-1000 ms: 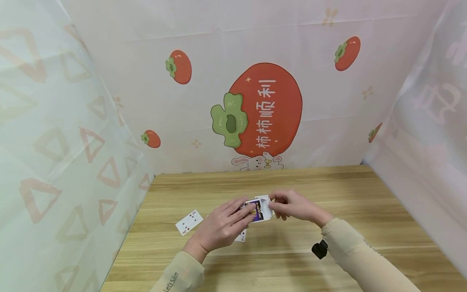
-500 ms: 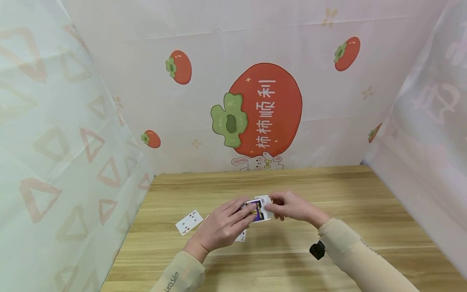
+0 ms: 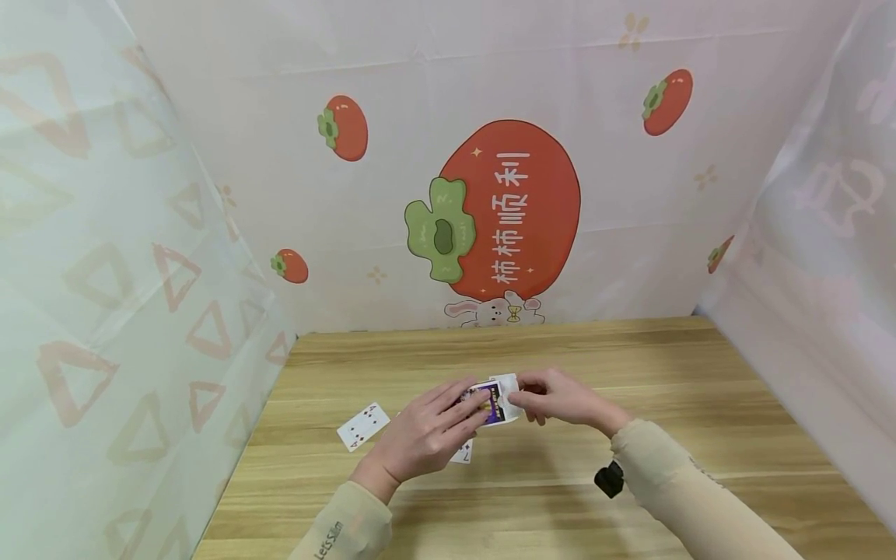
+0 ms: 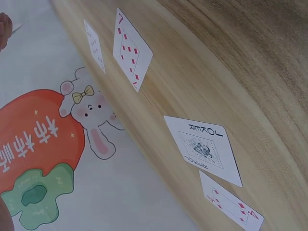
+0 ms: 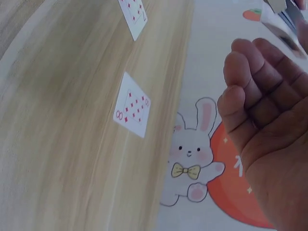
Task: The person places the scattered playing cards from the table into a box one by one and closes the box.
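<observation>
In the head view my left hand (image 3: 428, 435) holds a purple-and-white playing card box (image 3: 493, 403) above the table, fingers laid across its face. My right hand (image 3: 560, 397) is at the box's white right end and pinches it, thumb in front. In the right wrist view that hand's curled fingers (image 5: 236, 72) show beside the blurred box (image 5: 279, 29), whose end shows what look like card edges. Face-up cards lie below: a four of diamonds (image 4: 231, 202), a joker (image 4: 202, 149), a seven of diamonds (image 4: 132, 50) and an eight of diamonds (image 5: 132, 106).
The wooden table (image 3: 560, 498) meets a white printed backdrop (image 3: 616, 257) at its far edge. Similar sheets hang at the left (image 3: 140, 257) and right. A black device (image 3: 609, 480) sits on the right wrist.
My right hand has shifted slightly left against the box. A printed white piece at that end has given way to a plain white one. The left hand and table cards stay put.
</observation>
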`<state>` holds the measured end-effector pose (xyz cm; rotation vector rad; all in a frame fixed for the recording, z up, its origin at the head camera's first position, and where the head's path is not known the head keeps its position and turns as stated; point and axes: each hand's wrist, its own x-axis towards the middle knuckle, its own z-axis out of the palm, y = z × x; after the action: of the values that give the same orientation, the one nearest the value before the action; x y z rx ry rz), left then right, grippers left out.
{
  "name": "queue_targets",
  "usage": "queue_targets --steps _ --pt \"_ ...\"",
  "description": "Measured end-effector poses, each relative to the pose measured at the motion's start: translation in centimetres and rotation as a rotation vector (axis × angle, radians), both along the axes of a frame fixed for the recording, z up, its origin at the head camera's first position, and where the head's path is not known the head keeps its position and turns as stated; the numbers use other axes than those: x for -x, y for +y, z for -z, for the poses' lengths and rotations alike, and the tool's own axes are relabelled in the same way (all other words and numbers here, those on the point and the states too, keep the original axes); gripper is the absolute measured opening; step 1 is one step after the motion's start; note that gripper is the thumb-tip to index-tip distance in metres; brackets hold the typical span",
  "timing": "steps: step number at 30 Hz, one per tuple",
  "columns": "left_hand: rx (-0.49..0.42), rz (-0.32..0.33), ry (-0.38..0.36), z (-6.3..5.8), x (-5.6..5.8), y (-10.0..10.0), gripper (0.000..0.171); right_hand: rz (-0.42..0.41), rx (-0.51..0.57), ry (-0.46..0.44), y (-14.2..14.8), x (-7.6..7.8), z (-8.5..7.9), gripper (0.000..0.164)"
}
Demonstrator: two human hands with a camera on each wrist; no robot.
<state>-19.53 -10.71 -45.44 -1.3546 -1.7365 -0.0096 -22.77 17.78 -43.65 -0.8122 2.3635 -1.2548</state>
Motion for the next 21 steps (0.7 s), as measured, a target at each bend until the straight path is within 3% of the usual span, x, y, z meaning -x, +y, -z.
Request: queue_targets --steps 6,10,15,21 --pt "-0.010 -0.007 -0.016 0.3 0.1 -0.6 0.031 -0.010 0.008 0.018 1.4 0.6 0.8 0.018" --pt "-0.027 0.005 -0.012 0.4 0.4 -0.8 0.029 0.023 -0.066 0.124 1.9 1.3 1.8 0.015" --pt "-0.040 0.017 -0.011 0.5 0.7 -1.0 0.030 0.056 -0.218 0.302 1.8 2.2 3.8 0.030" --pt "-0.045 0.014 -0.010 0.6 0.8 -1.2 0.030 0.055 -0.382 0.366 1.4 2.7 6.2 0.050"
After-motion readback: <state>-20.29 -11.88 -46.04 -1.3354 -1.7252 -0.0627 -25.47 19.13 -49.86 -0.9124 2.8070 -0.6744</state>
